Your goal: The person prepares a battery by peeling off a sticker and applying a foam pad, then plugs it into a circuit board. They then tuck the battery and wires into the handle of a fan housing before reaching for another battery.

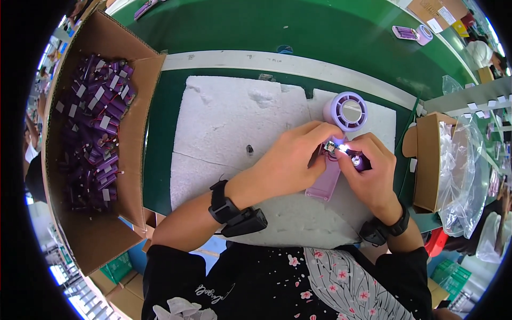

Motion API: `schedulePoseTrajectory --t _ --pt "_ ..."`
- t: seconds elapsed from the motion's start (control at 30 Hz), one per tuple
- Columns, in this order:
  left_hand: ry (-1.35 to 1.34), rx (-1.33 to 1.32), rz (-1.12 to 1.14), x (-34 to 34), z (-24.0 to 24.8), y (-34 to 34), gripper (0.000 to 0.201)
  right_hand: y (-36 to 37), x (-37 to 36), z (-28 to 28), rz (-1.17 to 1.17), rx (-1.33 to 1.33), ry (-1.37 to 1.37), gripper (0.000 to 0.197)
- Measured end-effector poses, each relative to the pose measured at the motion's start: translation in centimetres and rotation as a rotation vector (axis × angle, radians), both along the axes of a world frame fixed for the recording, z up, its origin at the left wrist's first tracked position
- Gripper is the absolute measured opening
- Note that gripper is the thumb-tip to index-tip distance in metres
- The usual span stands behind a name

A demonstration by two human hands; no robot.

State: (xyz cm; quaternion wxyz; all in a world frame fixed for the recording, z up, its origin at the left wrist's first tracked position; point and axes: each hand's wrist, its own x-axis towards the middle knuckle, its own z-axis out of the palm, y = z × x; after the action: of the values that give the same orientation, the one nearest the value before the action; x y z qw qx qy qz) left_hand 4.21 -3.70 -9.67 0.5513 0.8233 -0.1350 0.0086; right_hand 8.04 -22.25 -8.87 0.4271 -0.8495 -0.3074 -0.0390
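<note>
A purple handheld fan [328, 114] lies on the white foam sheet [229, 122], its round head pointing away from me and its open handle shell [322, 185] toward me. My left hand [296, 152] is closed over the handle's upper end, pinching a small circuit board [330, 146] with thin wires. A bright white light glows beside the board, at my right fingertips. My right hand [373, 168] is curled around a purple cylindrical battery [364, 162], thumb and forefinger close to the board. My fingers partly hide the board, wires and battery.
At the left stands a deep cardboard box [130, 176] full of purple wired batteries [96, 133]. A smaller box [426, 160] lined with clear plastic [461, 176] is on the right. Across a pale rail [224, 60], another fan [408, 33] lies on the green surface [341, 32].
</note>
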Motion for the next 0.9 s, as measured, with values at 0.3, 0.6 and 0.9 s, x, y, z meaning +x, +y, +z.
schedulePoseTrajectory --t 0.3,0.6,0.9 --pt "0.051 -0.094 -0.059 0.2 -0.1 0.5 0.042 -0.1 -0.5 -0.2 0.013 -0.038 -0.078 0.017" --pt "0.096 -0.087 -0.045 0.3 0.2 0.3 0.040 0.2 -0.9 0.5 -0.037 -0.094 -0.109 0.017" --pt "0.073 -0.123 -0.057 0.3 0.2 0.3 0.038 0.0 -1.0 0.9 -0.043 -0.112 -0.081 0.017"
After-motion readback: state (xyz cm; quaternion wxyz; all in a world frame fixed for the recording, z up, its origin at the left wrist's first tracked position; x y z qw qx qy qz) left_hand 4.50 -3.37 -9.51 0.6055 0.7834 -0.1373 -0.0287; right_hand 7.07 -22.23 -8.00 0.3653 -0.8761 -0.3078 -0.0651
